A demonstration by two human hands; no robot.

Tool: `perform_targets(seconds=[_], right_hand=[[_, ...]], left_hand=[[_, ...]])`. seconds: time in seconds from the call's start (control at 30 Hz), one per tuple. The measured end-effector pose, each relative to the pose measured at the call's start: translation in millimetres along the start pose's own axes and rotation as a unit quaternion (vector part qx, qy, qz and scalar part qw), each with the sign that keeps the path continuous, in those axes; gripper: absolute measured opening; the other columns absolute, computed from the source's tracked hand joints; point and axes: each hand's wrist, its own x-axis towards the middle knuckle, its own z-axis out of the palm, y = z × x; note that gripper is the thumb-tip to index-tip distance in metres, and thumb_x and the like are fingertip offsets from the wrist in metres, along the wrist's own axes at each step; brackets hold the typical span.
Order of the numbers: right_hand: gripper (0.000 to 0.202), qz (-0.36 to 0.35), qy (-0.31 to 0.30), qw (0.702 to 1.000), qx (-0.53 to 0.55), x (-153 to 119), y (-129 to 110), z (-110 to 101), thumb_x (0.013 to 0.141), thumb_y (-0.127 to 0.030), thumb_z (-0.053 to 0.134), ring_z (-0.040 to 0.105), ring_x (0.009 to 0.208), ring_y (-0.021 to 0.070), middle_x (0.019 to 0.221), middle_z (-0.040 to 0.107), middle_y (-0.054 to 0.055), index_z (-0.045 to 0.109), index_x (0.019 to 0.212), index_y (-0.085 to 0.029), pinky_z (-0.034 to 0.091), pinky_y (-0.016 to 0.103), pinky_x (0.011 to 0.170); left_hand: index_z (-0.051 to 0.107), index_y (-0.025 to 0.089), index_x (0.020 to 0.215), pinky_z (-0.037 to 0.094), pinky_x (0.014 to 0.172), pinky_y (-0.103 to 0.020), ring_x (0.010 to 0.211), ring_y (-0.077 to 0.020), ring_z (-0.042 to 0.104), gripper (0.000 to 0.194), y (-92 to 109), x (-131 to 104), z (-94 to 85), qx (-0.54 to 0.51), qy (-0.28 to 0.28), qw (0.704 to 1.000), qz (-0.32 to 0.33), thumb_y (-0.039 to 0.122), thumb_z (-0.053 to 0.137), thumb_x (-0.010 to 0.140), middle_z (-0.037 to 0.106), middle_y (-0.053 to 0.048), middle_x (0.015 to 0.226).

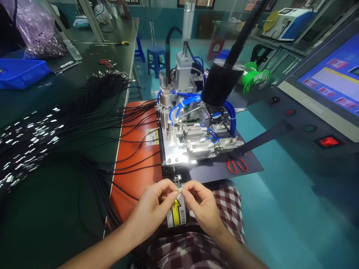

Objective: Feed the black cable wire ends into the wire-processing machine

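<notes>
My left hand and my right hand meet at the near end of the machine's track. Thumb and forefinger of each are pinched on a small silvery metal connector; its details are mostly hidden by the fingertips. A black cable runs from the left and disappears behind my left hand. Just below the fingertips is a white label with a yellow arrow. Ahead stands the bench machine, with metal cylinders and blue air tubes. Several black cables enter its left side across an orange surface.
Bundles of black cables with shiny ends cover the dark table at left, near a blue tray. Red-handled scissors lie right of the machine. A black cylindrical lamp or camera hangs above it. A touchscreen panel stands at right.
</notes>
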Motion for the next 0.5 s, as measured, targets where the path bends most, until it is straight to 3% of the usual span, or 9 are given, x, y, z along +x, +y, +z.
perform_targets(seconds=[0.17,0.37,0.5], right_hand=[[0.014,-0.045,-0.010,0.997,-0.064,-4.2,-3.0,0.3,0.086,-0.022,0.054,0.046,0.062,0.0115,0.068,0.053,-0.001,0.056,0.073,-0.018,0.039,0.022,0.059],[0.018,-0.089,-0.006,0.988,-0.124,-5.2,-3.7,2.4,0.086,-0.020,0.051,0.049,0.062,0.0117,0.066,0.052,-0.001,0.052,0.068,-0.017,0.040,0.021,0.059],[0.020,-0.148,0.043,0.976,-0.154,-2.5,19.2,11.1,0.081,-0.024,0.055,0.048,0.053,0.0113,0.057,0.051,-0.002,0.055,0.063,-0.017,0.039,0.021,0.052]], left_hand=[[0.056,0.019,0.092,0.029,0.042,-0.016,0.048,-0.0065,0.040,0.016,4.5,-1.4,2.4,-0.080,-0.016,0.997,0.010,0.033,0.053,0.086,0.048,0.005,0.062],[0.050,0.018,0.075,0.018,0.036,-0.015,0.034,-0.0044,0.026,0.030,-0.6,2.0,4.5,-0.190,-0.002,0.979,-0.079,0.047,0.057,0.080,0.036,0.010,0.038],[0.051,0.018,0.072,0.016,0.038,-0.017,0.036,-0.0041,0.024,0.036,-10.7,6.0,7.5,-0.244,0.006,0.966,-0.082,0.052,0.065,0.072,0.032,0.010,0.039]])
